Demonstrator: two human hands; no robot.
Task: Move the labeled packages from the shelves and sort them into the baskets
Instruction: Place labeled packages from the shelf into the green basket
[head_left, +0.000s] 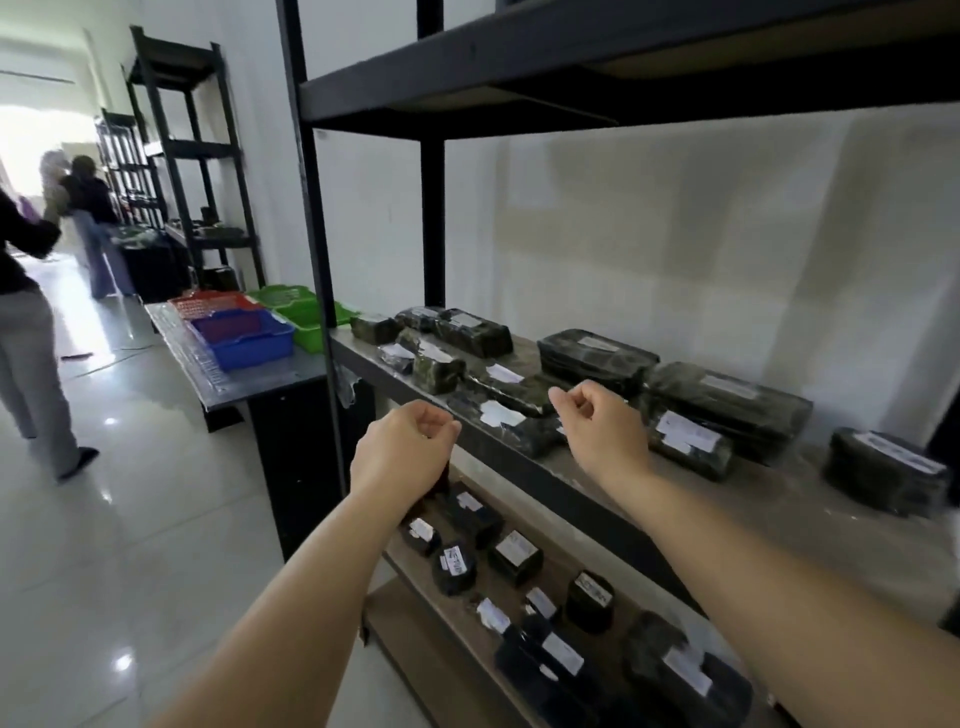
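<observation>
Two bare hands hover at the front edge of the middle shelf (519, 457), neither holding anything: the left hand (402, 447) has its fingers curled loosely in just off the shelf lip, and the right hand (602, 426) is likewise loosely curled, above the front row of packages. Each grip is released and empty. The labeled packages (727, 410), dark wrapped blocks bearing white labels, lie scattered along the middle shelf, with more on the lower shelf (524, 587) beneath the forearms. The baskets, one red (208, 302), one blue (244, 338) and one green (301, 312), stand together on the bench (270, 379) to the left, just beside the rack upright (317, 260). Judged step: picking the first package. Recommended practice is to take a front-row package, such as the small package with the white label (501, 415) between the hands, gripping across its short sides with the label facing up so it can be read before sorting. Labels are too blurred to read from this view. Clearance is limited: the upper shelf (571, 78) overhangs, and the upright stands between shelf and bench, so the load should be drawn out toward the body before swinging left. Packages near the lip could be knocked off. The floor aisle (130, 493) on the left is open nearby, though other persons (31, 322) stand farther along it.
</observation>
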